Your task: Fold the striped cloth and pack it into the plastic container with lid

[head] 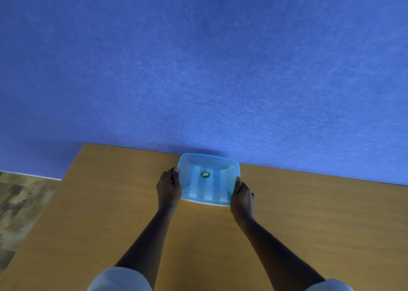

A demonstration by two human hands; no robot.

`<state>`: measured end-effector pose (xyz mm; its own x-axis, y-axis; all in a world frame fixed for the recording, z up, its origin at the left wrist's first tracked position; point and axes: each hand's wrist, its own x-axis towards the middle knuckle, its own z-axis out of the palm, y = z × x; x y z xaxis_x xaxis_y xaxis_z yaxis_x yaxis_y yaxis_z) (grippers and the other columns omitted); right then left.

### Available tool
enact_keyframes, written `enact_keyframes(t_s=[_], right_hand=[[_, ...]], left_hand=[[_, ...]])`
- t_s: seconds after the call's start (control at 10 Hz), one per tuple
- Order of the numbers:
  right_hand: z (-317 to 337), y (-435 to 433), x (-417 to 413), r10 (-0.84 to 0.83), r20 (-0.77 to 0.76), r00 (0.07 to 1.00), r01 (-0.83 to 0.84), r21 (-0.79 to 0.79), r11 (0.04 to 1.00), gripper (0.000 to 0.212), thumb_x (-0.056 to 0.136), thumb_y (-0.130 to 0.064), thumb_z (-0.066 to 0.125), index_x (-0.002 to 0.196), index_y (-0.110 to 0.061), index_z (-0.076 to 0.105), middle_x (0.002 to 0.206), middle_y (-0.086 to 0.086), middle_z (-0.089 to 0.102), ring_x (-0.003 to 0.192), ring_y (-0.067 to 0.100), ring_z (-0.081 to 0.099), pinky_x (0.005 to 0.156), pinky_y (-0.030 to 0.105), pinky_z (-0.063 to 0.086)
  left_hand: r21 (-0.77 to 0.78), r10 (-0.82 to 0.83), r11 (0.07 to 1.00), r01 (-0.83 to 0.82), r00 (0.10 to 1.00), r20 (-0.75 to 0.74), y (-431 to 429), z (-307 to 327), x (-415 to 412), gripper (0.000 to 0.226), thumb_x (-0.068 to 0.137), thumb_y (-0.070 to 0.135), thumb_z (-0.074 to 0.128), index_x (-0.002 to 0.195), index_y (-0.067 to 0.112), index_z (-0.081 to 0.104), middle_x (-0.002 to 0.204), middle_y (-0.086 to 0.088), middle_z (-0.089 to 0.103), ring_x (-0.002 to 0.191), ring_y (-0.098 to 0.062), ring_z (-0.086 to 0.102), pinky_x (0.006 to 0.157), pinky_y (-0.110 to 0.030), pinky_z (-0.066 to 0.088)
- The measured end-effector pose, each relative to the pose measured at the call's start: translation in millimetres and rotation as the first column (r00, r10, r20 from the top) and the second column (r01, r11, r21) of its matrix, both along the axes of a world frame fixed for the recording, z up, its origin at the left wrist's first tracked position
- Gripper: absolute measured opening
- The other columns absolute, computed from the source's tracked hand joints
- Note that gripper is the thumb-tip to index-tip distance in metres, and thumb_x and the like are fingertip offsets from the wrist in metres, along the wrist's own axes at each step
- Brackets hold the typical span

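Note:
A translucent blue plastic container (pixel 208 179) stands near the far edge of the wooden table, its blue lid (pixel 229 169) lying on top with a round green sticker (pixel 205 174) in the middle. Through the lid the striped cloth (pixel 204 190) shows faintly as pale and blue bands inside. My left hand (pixel 169 187) grips the container's left side, thumb on the lid's rim. My right hand (pixel 242 194) holds the right side in the same way, thumb on the rim.
The wooden table (pixel 110 213) ends at a blue wall (pixel 198 69) just behind the container. Patterned floor (pixel 19 209) shows past the table's left edge.

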<state>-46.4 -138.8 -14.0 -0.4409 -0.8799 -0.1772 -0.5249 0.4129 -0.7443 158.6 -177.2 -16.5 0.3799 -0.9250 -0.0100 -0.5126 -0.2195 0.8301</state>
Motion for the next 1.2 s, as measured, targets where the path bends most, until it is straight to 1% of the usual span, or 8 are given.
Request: enact_keyframes(t_s=[0.1,0.2,0.3,0.6,0.9,1.0,1.1,1.2], right_hand=[[1,0,-3,0.033,-0.089,0.996,-0.03,0.028,0.999,0.039,0.106,-0.044,0.023,0.128,-0.028,0.049,0.076,0.017,0.067,0.076,0.045,0.064,0.058,0.038,0.041],[2,-1,-7,0.114,-0.193,0.974,-0.105,0.054,0.993,0.047,0.107,-0.038,0.025,0.154,-0.039,0.02,0.061,0.009,0.058,0.061,0.038,0.058,0.057,0.034,0.035],[4,-4,-7,0.151,-0.215,0.965,-0.137,0.078,0.988,0.052,0.106,-0.035,0.025,0.155,-0.046,0.012,0.052,-0.005,0.043,0.055,0.031,0.048,0.057,0.033,0.034],[8,-18,-12,0.174,-0.194,0.966,-0.148,0.141,0.979,0.053,0.107,-0.039,0.022,0.156,-0.048,0.007,0.084,0.02,0.069,0.082,0.043,0.066,0.065,0.036,0.038],[37,-29,-28,0.279,-0.191,0.941,-0.221,0.276,0.935,0.052,0.105,-0.045,0.023,0.156,-0.047,0.015,0.118,0.018,0.066,0.111,0.04,0.061,0.085,0.041,0.046],[58,-30,-33,0.268,-0.201,0.942,-0.209,0.274,0.939,0.05,0.104,-0.047,0.026,0.154,-0.041,0.027,0.13,0.019,0.062,0.119,0.041,0.058,0.093,0.044,0.046],[90,-34,-40,0.299,-0.153,0.942,-0.279,0.139,0.95,0.032,0.101,-0.034,0.036,0.121,-0.028,0.06,0.113,0.016,0.07,0.106,0.042,0.063,0.088,0.043,0.053],[130,-39,-52,0.35,-0.076,0.934,-0.35,0.018,0.937,0.021,0.097,-0.018,0.049,0.096,-0.019,0.07,0.083,0.014,0.076,0.067,0.026,0.069,0.081,0.042,0.057]], left_hand=[[0.028,-0.064,0.998,0.062,0.996,0.061,-3,3,-4,0.036,0.105,0.019,0.042,0.138,0.015,0.057,0.113,-0.016,0.067,0.106,-0.035,0.063,0.086,-0.035,0.046],[0.119,-0.169,0.981,0.151,0.972,0.164,-3,5,-2,0.047,0.105,0.024,0.034,0.15,0.037,0.036,0.112,-0.012,0.062,0.103,-0.036,0.062,0.083,-0.04,0.05],[0.161,-0.199,0.972,0.17,0.962,0.189,-4,8,3,0.049,0.105,0.027,0.032,0.15,0.043,0.03,0.111,-0.009,0.062,0.103,-0.037,0.063,0.083,-0.042,0.052],[0.187,-0.25,0.96,0.211,0.942,0.223,-17,9,8,0.048,0.106,0.029,0.029,0.151,0.045,0.029,0.109,-0.013,0.069,0.103,-0.037,0.065,0.084,-0.041,0.053],[0.362,-0.341,0.907,0.215,0.879,0.332,-27,31,14,0.05,0.102,0.035,0.029,0.148,0.052,0.025,0.126,-0.007,0.065,0.112,-0.036,0.061,0.086,-0.041,0.048],[0.385,-0.336,0.907,0.172,0.847,0.412,-23,46,13,0.046,0.103,0.041,0.029,0.148,0.041,0.033,0.129,-0.01,0.061,0.116,-0.039,0.059,0.09,-0.046,0.047],[0.325,-0.316,0.93,0.169,0.82,0.478,-20,64,10,0.035,0.102,0.043,0.03,0.127,0.032,0.052,0.121,-0.01,0.061,0.11,-0.038,0.062,0.084,-0.043,0.048],[0.194,-0.295,0.955,0.225,0.793,0.532,-20,88,7,0.036,0.103,0.043,0.032,0.118,0.025,0.059,0.116,-0.009,0.062,0.106,-0.036,0.064,0.081,-0.042,0.051]])
